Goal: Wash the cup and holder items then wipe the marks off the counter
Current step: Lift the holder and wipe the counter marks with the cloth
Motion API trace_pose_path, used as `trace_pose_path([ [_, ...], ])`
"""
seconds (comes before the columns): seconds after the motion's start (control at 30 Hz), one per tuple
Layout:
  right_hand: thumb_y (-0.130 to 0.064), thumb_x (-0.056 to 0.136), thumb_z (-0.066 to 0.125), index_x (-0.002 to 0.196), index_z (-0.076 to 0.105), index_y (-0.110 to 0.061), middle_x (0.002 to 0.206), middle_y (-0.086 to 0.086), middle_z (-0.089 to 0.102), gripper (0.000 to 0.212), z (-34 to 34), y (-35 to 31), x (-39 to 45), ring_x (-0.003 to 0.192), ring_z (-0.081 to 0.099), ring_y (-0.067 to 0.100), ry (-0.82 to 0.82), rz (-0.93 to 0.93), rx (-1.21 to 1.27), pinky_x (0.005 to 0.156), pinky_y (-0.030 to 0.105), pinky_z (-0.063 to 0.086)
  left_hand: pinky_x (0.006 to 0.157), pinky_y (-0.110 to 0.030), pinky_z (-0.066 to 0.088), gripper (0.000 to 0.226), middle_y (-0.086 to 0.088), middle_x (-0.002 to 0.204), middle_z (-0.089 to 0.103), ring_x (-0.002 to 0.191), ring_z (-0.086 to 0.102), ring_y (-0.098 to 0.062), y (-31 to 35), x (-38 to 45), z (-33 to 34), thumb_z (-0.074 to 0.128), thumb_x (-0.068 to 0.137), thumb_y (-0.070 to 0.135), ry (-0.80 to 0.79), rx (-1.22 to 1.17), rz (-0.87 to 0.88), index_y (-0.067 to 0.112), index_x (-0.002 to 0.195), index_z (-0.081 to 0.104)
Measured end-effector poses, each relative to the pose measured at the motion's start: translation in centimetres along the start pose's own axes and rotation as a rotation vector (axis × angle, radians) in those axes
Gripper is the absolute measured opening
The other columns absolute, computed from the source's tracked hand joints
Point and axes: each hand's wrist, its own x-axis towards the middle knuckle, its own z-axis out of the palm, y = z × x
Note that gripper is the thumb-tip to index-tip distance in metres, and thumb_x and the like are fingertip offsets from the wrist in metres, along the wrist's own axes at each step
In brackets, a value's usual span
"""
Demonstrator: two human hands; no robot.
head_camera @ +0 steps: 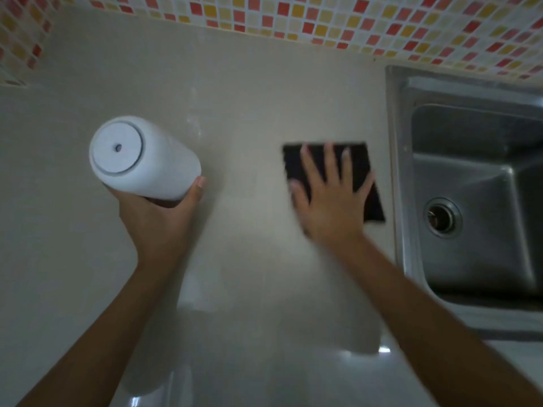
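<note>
Counter (241, 113) wiping risk: right hand (329, 201), fingers flat and spread on the black cloth (367, 168) beside the sink (470, 177), may skid, while left hand (158, 218) grips the raised white holder (147, 160)

Your right hand (332, 198) is blurred and hides the middle of the dark cloth (364, 168). The sink (482, 177) runs off the right edge. Your left hand (158, 218) covers the white holder's (144, 158) underside.
</note>
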Motion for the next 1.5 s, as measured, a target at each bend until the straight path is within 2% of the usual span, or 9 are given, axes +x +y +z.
trace_pose_path([
  [0.13,-0.063,0.096,0.013,0.152,0.007,-0.040,0.163,-0.001,0.004,0.061,-0.8,4.1,10.4,0.149,-0.001,0.029,-0.047,0.122,0.023,0.112,0.068,0.001,0.102,-0.033,0.048,0.092,-0.001,0.130,0.060,0.118,0.058,-0.009,-0.2,0.1,0.0,0.083,0.066,0.053,-0.004,-0.005,0.027,0.007,0.135,0.041],
  [0.23,-0.062,0.096,0.011,0.153,0.004,-0.038,0.163,0.000,0.002,0.062,-0.7,3.8,9.9,0.149,-0.003,0.029,-0.029,0.128,0.024,0.113,0.066,-0.001,0.102,-0.030,0.047,0.095,-0.001,0.131,0.058,0.118,0.057,-0.007,-0.1,0.1,0.0,0.083,0.066,0.052,-0.005,0.008,0.041,0.005,0.136,0.039],
  [0.37,-0.058,0.098,0.019,0.154,0.012,-0.034,0.162,0.005,0.010,0.061,0.0,0.1,-1.1,0.148,0.005,0.033,0.019,-0.012,0.020,0.113,0.065,0.004,0.103,-0.032,0.046,0.094,-0.001,0.132,0.057,0.119,0.056,-0.007,0.3,0.2,-0.2,0.084,0.067,0.048,0.003,-0.031,0.013,0.006,0.137,0.036],
  [0.57,-0.058,0.092,0.041,0.151,0.025,-0.036,0.160,0.009,0.020,0.065,0.0,-8.8,-18.0,0.145,0.018,0.038,-0.098,-0.207,0.068,0.106,0.071,0.016,0.102,-0.033,0.048,0.089,0.002,0.135,0.052,0.120,0.054,-0.004,1.1,-0.3,-1.6,0.084,0.072,0.039,0.062,-0.153,-0.059,0.011,0.139,0.032],
  [0.7,-0.061,0.094,0.032,0.151,0.023,-0.040,0.161,0.006,0.018,0.061,0.0,-9.6,-9.4,0.147,0.014,0.036,-0.071,-0.293,0.091,0.107,0.070,0.010,0.102,-0.029,0.048,0.088,-0.002,0.138,0.048,0.123,0.053,-0.005,1.9,-0.8,-3.4,0.083,0.075,0.027,0.129,-0.218,-0.065,0.005,0.140,0.028],
  [0.9,-0.062,0.096,0.012,0.153,-0.002,-0.037,0.162,0.008,-0.010,0.063,-0.5,-13.1,12.6,0.146,-0.013,0.037,-0.166,0.080,0.097,0.104,0.072,-0.011,0.103,-0.031,0.048,0.089,-0.002,0.138,0.048,0.126,0.053,-0.010,2.5,-0.2,-5.2,0.085,0.073,0.025,0.103,-0.266,0.023,0.005,0.139,0.028],
  [1.1,-0.058,0.096,0.028,0.153,0.018,-0.036,0.162,0.009,0.010,0.062,0.7,-16.3,-2.9,0.147,0.001,0.038,-0.021,-0.155,0.148,0.107,0.071,-0.001,0.101,-0.031,0.049,0.095,-0.005,0.137,0.046,0.126,0.052,-0.009,3.7,1.8,-5.5,0.085,0.071,0.034,0.151,-0.266,0.078,0.002,0.139,0.026],
  [1.23,-0.059,0.096,0.034,0.152,0.020,-0.038,0.162,0.004,0.013,0.061,0.7,-12.6,-11.4,0.148,0.008,0.033,-0.067,-0.303,0.102,0.108,0.069,0.008,0.103,-0.032,0.048,0.096,-0.005,0.138,0.045,0.126,0.051,-0.008,4.6,2.2,-3.6,0.084,0.074,0.031,0.077,-0.276,0.098,-0.002,0.141,0.023],
  [1.5,-0.057,0.098,0.018,0.154,0.010,-0.036,0.162,0.006,0.012,0.060,-0.3,3.1,-6.7,0.148,0.006,0.033,-0.015,0.213,-0.005,0.113,0.065,0.009,0.102,-0.036,0.049,0.087,0.000,0.132,0.051,0.122,0.055,-0.008,4.9,1.1,-1.7,0.086,0.068,0.037,0.002,-0.269,0.095,0.009,0.133,0.035],
])
